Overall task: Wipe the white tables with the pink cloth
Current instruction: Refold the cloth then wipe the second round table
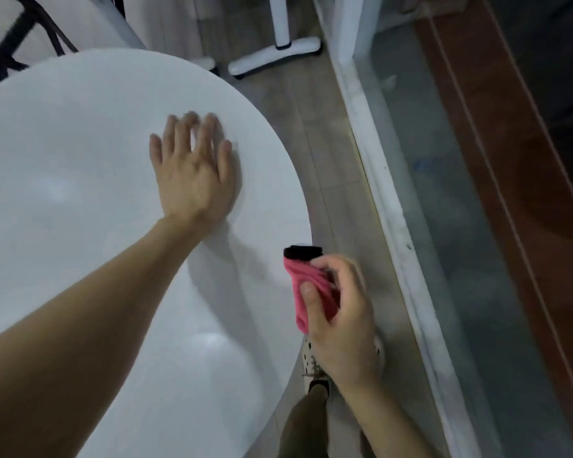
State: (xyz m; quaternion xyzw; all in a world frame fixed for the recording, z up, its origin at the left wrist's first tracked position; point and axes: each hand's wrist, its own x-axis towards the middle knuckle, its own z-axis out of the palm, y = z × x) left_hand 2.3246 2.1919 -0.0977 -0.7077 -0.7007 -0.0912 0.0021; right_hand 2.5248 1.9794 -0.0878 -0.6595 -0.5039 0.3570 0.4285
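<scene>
table, hands and cloth seen from above

table (80,166): round, white, glossy, filling the left and centre of the view; its curved edge runs down the right side. floor (331,166): pale planks, showing between the table edge and a white sill (387,206) that runs on a slant from top to bottom, with a glass pane (460,226) beyond it. left hand (192,173): lies palm down on the table near its right edge, fingers straight and spread wide, holding nothing; the bare forearm crosses the table from the lower left. right hand (341,325): at the table's right edge, partly over the floor, fingers and thumb curled round the cloth. whether this hand touches the table cannot be told. leg (305,421): in dark trousers, below the right hand, beside the table. stand (275,57): white foot on the floor beyond the table, at top centre. chair (10,44): black frame at the top left corner, behind the table. cloth (311,285): pink, bunched in the right hand, its upper end just over the table edge. shoe (311,361): pale with dark spots, partly hidden under the right hand. black strip (303,252): at the cloth's upper end; whether it belongs to the cloth cannot be told.
</scene>
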